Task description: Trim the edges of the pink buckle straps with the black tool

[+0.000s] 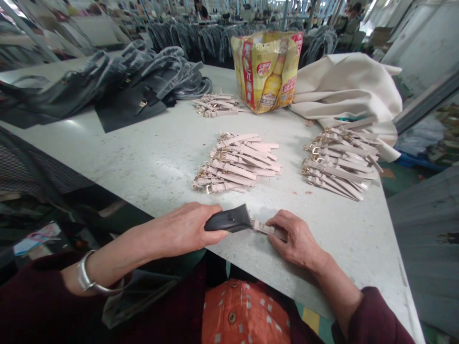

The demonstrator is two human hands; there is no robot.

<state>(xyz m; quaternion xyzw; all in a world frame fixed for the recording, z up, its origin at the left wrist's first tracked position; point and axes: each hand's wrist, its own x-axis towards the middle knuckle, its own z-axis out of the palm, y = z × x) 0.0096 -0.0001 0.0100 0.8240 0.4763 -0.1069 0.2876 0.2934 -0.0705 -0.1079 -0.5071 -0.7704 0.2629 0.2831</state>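
Note:
My left hand (195, 222) is closed round a black handheld tool (229, 220), shaped like a hair clipper, with a small switch on its side. The tool's wide end meets the buckle end of a beige buckle strap (263, 227), just above the table's near edge. My right hand (292, 236) pinches this strap and hides its far end. Ahead of my hands lies a pile of beige buckle straps (236, 165) with gold-coloured buckles. Another pile of such straps (340, 160) is on the right, and a smaller pile (217, 104) lies farther back.
A yellow printed bag (267, 71) stands at the back of the pale table (158, 162). Beside it, beige sheet material (344, 86) is heaped. Black bags with plastic-wrapped handles (136, 86) fill the back left. A metal mesh (39, 162) adjoins the table's left edge.

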